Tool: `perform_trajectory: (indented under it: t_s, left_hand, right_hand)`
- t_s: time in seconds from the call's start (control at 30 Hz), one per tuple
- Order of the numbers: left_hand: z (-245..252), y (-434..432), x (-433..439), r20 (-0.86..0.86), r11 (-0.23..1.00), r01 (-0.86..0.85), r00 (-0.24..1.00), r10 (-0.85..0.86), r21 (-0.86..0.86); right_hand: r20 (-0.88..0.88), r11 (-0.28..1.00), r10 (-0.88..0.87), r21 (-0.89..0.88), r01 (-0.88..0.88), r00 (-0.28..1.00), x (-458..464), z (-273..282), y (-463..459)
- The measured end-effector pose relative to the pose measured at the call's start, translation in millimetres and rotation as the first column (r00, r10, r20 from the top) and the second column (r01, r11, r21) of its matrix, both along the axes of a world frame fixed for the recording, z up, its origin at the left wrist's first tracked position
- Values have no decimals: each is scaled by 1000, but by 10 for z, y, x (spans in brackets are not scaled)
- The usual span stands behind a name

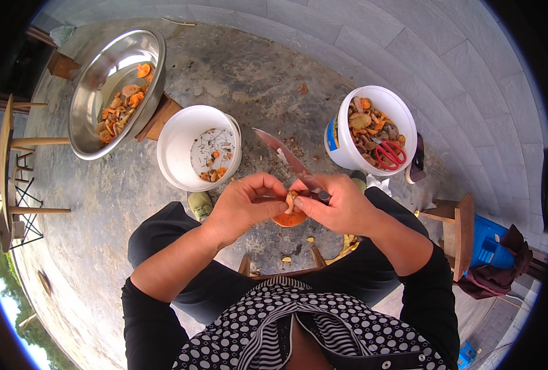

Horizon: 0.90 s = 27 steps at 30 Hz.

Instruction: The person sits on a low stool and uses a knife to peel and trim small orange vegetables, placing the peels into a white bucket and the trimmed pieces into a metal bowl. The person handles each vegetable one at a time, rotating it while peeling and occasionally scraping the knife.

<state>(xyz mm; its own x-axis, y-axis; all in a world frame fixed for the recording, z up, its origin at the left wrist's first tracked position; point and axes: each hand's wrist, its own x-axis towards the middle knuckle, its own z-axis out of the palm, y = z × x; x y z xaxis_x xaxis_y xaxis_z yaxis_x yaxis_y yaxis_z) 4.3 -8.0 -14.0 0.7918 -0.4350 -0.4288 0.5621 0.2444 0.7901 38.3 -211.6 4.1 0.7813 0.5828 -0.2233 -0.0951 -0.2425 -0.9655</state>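
Note:
Both hands meet over my lap around an orange mushroom, its cap downward and its pale stem up between my fingertips. My left hand grips the stem from the left side. In my right hand is a kitchen knife, its blade pointing up and to the left, with pale scraps stuck on it. The right thumb and fingertips also touch the mushroom stem. Most of the knife handle is hidden by the palm. Ahead on the left stands a white bucket with small orange trimmings and dark debris at the bottom.
A steel basin with orange mushrooms rests tilted on a wooden stool. At right, another white bucket is filled with mushrooms; red-handled scissors lie on top. A tiled wall curves behind. Wooden stool at far right.

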Motion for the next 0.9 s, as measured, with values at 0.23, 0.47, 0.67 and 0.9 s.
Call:
perform_trajectory:
  t_s: [0.23, 0.47, 0.67, 0.9]
  left_hand:
    - [-20, 22, 1, -166, 963, -173, 976, 140, -206]
    - [-21, 8, -9, -214, 954, -152, 972, 98, -258]
    - [31, 4, -27, -199, 967, -125, 977, 80, -222]
    - [-38, 13, -9, -92, 979, -134, 988, 121, -156]
  right_hand:
    - [783, 921, 223, -365, 138, 581, 13, -39, -29]
    - [832, 884, 301, -427, 191, 467, 0, -54, 3]
    - [794, 859, 326, -475, 188, 514, 14, -45, -7]
    - [794, 863, 342, -477, 168, 502, -20, -16, 9]
